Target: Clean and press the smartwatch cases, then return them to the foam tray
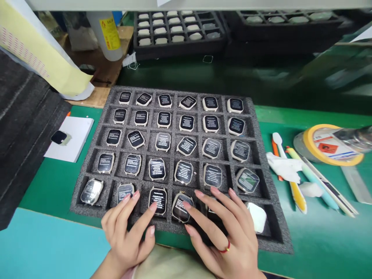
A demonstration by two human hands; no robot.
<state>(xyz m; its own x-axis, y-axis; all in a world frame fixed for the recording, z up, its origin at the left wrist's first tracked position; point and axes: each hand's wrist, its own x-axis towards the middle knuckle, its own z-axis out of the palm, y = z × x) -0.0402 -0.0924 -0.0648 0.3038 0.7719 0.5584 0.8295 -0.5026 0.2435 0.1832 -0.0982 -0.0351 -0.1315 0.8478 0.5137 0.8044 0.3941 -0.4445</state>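
A dark grey foam tray [186, 93] with square pockets lies before me, filled with rows of strapless smartwatches, most screens lit with white text. The index finger of my left hand [128, 228] rests at the screen of a front-row smartwatch [157, 195]; its other fingers lie over the smartwatch [124, 190] to the left. My right hand [223, 224], with a red ring, has its index fingertip at another front-row smartwatch [180, 211]. Its spread fingers partly hide the watch beside that one. At the right front corner, a smartwatch [257, 217] shows a white screen. Neither hand grips anything.
Behind stand black trays [180, 48] of more watch bodies. A white bottle [106, 38] is at back left. One watch [59, 137] lies on white paper [77, 133]. To the right are yellow tape [309, 145], a toothbrush [278, 141], tweezers [334, 193] and crumpled tissue [285, 166].
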